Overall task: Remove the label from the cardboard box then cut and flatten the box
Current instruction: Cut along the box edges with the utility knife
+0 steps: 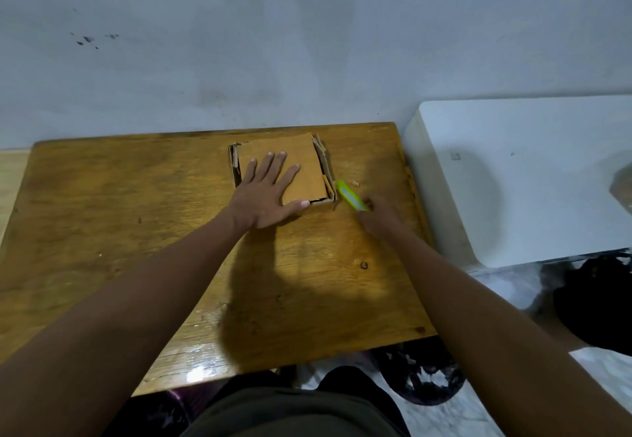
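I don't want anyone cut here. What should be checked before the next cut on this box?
1. Left hand presses the cardboard box flat: ok.
2. Right hand at the green cutter; firm grip: cannot tell, blurred.
3. Blade extended or retracted: cannot tell.
4. Left thumb at the box's near edge, close to the cutter: not ok.
5. Label removed: none shows on the top face; other faces hidden.
6. Box lies on the wooden table: ok.
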